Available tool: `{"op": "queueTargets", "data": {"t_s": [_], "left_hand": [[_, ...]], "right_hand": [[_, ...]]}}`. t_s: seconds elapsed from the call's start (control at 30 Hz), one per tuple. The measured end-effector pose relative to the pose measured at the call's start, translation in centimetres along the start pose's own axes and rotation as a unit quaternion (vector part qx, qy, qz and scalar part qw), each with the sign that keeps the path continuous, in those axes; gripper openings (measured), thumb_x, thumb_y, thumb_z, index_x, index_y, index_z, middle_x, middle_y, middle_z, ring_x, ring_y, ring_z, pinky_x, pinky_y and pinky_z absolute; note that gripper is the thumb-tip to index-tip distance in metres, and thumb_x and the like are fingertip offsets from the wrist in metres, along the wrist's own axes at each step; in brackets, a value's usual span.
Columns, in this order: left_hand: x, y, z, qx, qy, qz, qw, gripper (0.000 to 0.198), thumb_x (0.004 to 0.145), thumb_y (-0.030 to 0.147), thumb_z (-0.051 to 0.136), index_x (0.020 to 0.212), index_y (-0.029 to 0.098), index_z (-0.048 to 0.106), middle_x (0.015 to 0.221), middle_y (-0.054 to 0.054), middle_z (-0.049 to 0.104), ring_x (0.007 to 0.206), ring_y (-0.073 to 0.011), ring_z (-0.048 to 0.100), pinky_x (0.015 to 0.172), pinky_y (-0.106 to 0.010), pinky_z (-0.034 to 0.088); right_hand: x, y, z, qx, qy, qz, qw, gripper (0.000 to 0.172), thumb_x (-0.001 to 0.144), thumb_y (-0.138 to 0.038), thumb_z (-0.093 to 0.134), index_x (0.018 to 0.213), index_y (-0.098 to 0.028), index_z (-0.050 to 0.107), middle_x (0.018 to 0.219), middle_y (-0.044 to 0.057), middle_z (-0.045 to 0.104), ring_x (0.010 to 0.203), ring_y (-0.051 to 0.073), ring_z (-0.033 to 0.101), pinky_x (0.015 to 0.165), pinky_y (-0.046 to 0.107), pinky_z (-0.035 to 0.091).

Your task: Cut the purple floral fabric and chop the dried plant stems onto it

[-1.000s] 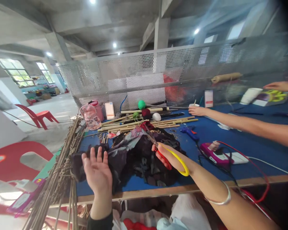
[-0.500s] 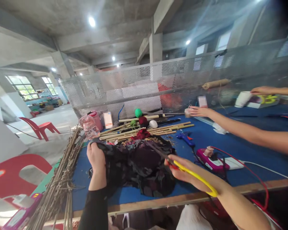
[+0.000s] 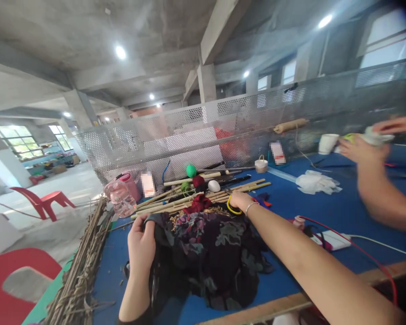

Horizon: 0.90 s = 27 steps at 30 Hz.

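Note:
A heap of dark flowered cloth (image 3: 209,253) lies on the blue table (image 3: 291,207) in front of me. My left hand (image 3: 141,243) is closed on the cloth's left edge, pinching it near the top. My right hand (image 3: 238,201) reaches out past the heap to the far side, closed on the yellow-handled scissors (image 3: 232,208), whose loop shows under the fingers. Bamboo sticks (image 3: 203,194) lie just beyond that hand.
A bundle of thin twigs (image 3: 84,266) runs along the table's left edge. A pink bottle (image 3: 122,196), green, dark red and white balls (image 3: 203,178), a pink device with red cable (image 3: 325,237) and white tissue (image 3: 316,181) lie around. Another person's hands (image 3: 365,149) are at the right.
My right hand moved with the scissors from the near side of the cloth to beyond it. My left hand went from open to gripping the cloth. The other person's arm drew back right.

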<state>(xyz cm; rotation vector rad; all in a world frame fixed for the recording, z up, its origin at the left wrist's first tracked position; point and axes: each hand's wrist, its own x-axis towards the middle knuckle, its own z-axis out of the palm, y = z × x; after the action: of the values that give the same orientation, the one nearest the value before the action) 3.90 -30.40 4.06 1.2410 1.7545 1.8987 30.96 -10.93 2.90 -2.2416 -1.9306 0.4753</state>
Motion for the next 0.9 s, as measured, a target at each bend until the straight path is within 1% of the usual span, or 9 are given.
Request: {"op": "queueTargets", "data": {"t_s": [0.1,0.17,0.27,0.33,0.4,0.5,0.57,0.67,0.9], "left_hand": [[0.5,1.0,0.2,0.044,0.001,0.038,0.998,0.019,0.072,0.032,0.057,0.083,0.017,0.063,0.075,0.000,0.064,0.072,-0.0151,0.055,0.067,-0.023,0.043],[0.6,1.7,0.6,0.071,0.003,0.053,0.996,0.020,0.072,0.031,0.057,0.083,0.017,0.063,0.073,0.000,0.063,0.068,-0.0145,0.055,0.064,-0.023,0.042],[0.6,3.2,1.3,0.112,-0.001,0.081,0.990,0.019,0.071,0.031,0.057,0.082,0.017,0.063,0.068,0.001,0.061,0.062,-0.0135,0.052,0.059,-0.022,0.040],[0.8,4.5,1.3,0.135,0.000,0.112,0.984,0.017,0.071,0.029,0.057,0.080,0.017,0.063,0.066,0.001,0.061,0.061,-0.0130,0.051,0.058,-0.022,0.039],[1.7,5.9,0.8,0.157,0.005,0.149,0.976,0.016,0.070,0.028,0.057,0.080,0.018,0.064,0.065,0.001,0.061,0.060,-0.0131,0.051,0.058,-0.022,0.039],[4.2,8.0,-1.1,0.183,0.020,0.197,0.963,0.019,0.069,0.027,0.056,0.082,0.017,0.066,0.064,0.000,0.061,0.059,-0.0137,0.051,0.055,-0.023,0.038],[6.2,9.4,-2.7,0.203,0.037,0.217,0.954,0.022,0.070,0.028,0.054,0.085,0.016,0.066,0.063,0.000,0.060,0.058,-0.0135,0.051,0.053,-0.022,0.037],[9.0,11.5,-4.9,0.260,0.049,0.240,0.934,0.024,0.071,0.027,0.054,0.087,0.016,0.067,0.060,0.002,0.057,0.056,-0.0117,0.049,0.054,-0.021,0.036],[12.9,14.8,-8.7,0.440,0.006,0.292,0.849,0.039,0.070,0.037,0.057,0.095,0.007,0.065,0.072,0.005,0.050,0.079,-0.0099,0.052,0.082,-0.031,0.037]], "right_hand": [[-1.5,-2.0,-1.8,0.001,-0.018,-0.067,0.998,0.038,0.079,-0.034,0.066,0.105,-0.008,0.061,0.106,0.018,0.062,0.105,0.031,0.056,0.088,0.047,0.043],[-4.5,-4.0,-2.0,0.019,-0.014,-0.146,0.989,0.045,0.075,-0.040,0.067,0.109,-0.011,0.061,0.108,0.018,0.062,0.109,0.033,0.054,0.089,0.045,0.040],[-11.4,-6.4,0.0,0.082,-0.013,-0.285,0.955,0.062,0.076,-0.056,0.058,0.129,-0.027,0.047,0.116,0.008,0.060,0.105,0.024,0.057,0.085,0.033,0.043],[-15.6,-6.9,2.4,0.165,0.016,-0.410,0.897,0.091,0.066,-0.054,0.067,0.142,-0.025,0.027,0.133,0.011,0.048,0.114,0.027,0.050,0.090,0.036,0.042],[-17.7,-6.2,4.1,0.140,0.016,-0.420,0.897,0.106,0.056,-0.037,0.075,0.145,-0.019,0.021,0.139,0.016,0.040,0.121,0.031,0.044,0.092,0.040,0.040],[-16.7,-3.3,3.9,0.080,-0.015,-0.372,0.925,0.084,0.058,-0.009,0.064,0.137,-0.016,0.038,0.125,0.015,0.055,0.111,0.028,0.053,0.086,0.035,0.043],[-14.6,-0.9,2.0,0.071,-0.026,-0.375,0.924,0.057,0.060,-0.003,0.054,0.115,-0.019,0.060,0.105,0.007,0.067,0.099,0.023,0.060,0.081,0.027,0.044],[-11.7,1.7,-2.4,0.067,0.019,-0.355,0.932,0.040,0.063,0.000,0.046,0.088,-0.020,0.070,0.094,0.003,0.071,0.091,0.019,0.062,0.075,0.022,0.044],[-8.3,2.7,-13.7,0.068,0.220,-0.240,0.943,0.037,0.072,-0.007,0.041,0.096,-0.010,0.069,0.096,0.011,0.069,0.093,0.021,0.060,0.077,0.025,0.042]]}}
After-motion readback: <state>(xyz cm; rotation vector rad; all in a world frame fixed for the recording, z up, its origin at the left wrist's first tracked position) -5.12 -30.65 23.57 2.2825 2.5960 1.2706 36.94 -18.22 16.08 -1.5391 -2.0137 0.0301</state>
